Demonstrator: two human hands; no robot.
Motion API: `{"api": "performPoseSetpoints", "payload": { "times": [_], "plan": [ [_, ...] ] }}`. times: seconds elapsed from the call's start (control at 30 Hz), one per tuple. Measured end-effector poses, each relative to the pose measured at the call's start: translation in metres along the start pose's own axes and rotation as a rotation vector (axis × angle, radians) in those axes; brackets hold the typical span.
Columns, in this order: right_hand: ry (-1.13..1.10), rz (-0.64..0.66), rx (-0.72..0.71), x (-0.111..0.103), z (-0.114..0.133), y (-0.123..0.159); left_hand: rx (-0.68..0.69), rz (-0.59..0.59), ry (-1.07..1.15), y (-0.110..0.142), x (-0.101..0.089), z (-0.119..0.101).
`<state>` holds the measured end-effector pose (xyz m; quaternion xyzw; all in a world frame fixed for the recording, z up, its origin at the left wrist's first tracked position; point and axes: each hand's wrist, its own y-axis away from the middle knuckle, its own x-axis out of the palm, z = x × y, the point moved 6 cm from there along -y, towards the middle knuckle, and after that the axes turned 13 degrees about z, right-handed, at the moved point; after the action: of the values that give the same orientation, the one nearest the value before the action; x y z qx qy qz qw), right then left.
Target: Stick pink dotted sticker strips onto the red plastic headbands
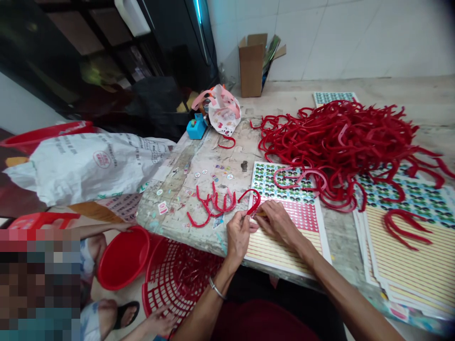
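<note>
# The left hand [238, 239] is pinching a red band [253, 201]

The hand's fingers are squeezing the low end of the curved plastic band, and the band is rising up in the air just above the table. The right hand [280, 225] is reaching in right beside it, with its fingers pressed together near the same end. I cannot tell if those fingers are pinching the band too. A silver bangle [216, 288] is hanging on the left wrist.

Under the right hand, a sheet of stickers [284, 241] is lying on the worn table [220, 156]. Down below the table edge, a red basket [177, 279] and a red tub [123, 258] are sitting on the floor, and another person's hand [159, 322] is resting near the basket.

A small bunch of red bands [213, 203] is lying just left of the hands. More sticker sheets [408, 255] are lying to the right. A big heap of red bands [337, 151] is spreading across the far part of the table. Past it, a cardboard box [251, 64] is standing by the white wall [337, 38].
</note>
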<state>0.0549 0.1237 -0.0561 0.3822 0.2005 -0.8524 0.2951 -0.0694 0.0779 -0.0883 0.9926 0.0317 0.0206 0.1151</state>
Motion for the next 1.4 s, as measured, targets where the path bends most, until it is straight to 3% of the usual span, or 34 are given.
{"api": "performPoseSetpoints", "payload": {
  "times": [0.2,0.3,0.4,0.5,0.6,0.67,0.77,0.87,0.93,1.1,1.3,1.4],
  "plan": [
    [-0.305,-0.126,0.055,-0.016,-0.006,0.003,0.006,0.007,-0.021,0.001,0.001,-0.003],
    [-0.496,-0.246,0.103,-0.037,-0.020,0.006,0.017,0.020,-0.036,0.001,0.002,-0.005],
    [-0.651,-0.491,0.109,-0.087,-0.040,0.016,0.027,0.030,-0.049,0.001,0.003,-0.005],
    [-0.761,-0.786,0.041,-0.157,-0.054,0.038,0.032,0.038,-0.055,0.001,0.003,-0.003],
    [-0.842,-0.999,-0.118,-0.217,-0.049,0.064,0.026,0.043,-0.047,0.002,0.003,-0.004],
    [-0.803,-1.039,-0.146,-0.237,-0.036,0.075,0.018,0.054,-0.028,0.002,0.004,-0.008],
    [-0.555,-0.781,0.030,-0.224,-0.008,0.069,0.018,0.085,0.008,0.006,0.011,-0.025],
    [-0.336,-0.349,0.057,-0.178,0.018,0.048,0.069,0.160,0.065,0.010,0.025,-0.055],
    [-0.181,-0.188,0.020,-0.152,0.031,0.041,0.104,0.249,0.132,0.013,0.038,-0.075],
    [0.087,-0.091,-0.043,-0.128,0.042,0.042,0.125,0.393,0.267,0.016,0.062,-0.098],
    [0.213,-0.054,-0.039,-0.127,0.048,0.046,0.107,0.394,0.320,0.017,0.068,-0.094],
    [0.386,-0.065,0.008,-0.123,0.052,0.045,0.106,0.373,0.313,0.016,0.068,-0.093]
  ]
}}
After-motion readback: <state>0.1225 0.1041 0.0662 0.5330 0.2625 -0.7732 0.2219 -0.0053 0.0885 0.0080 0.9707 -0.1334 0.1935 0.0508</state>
